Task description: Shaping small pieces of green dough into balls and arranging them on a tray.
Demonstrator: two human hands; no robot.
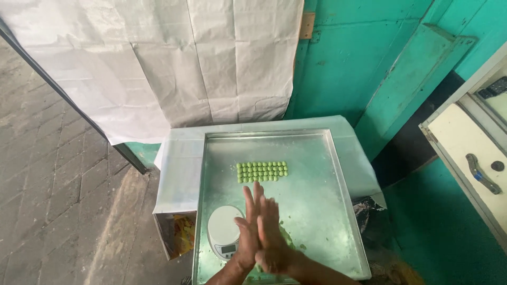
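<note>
Pressing left hand (247,232) and right hand (270,232) flat together, palm to palm, fingers straight; whether anything sits in that grip, cannot tell. Hovering over metal tray (317,221), green dough balls (262,171) lying just beyond the fingertips, white digital scale (223,231) just left.

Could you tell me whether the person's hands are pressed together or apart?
Pressed together: left hand and right hand meet palm to palm above the metal tray.

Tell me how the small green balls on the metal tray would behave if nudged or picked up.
The green balls look round, so they would probably roll on the smooth tray. They are tiny, likely very light. Green smears beside the hands suggest soft dough, so they may squash when pinched.
</note>
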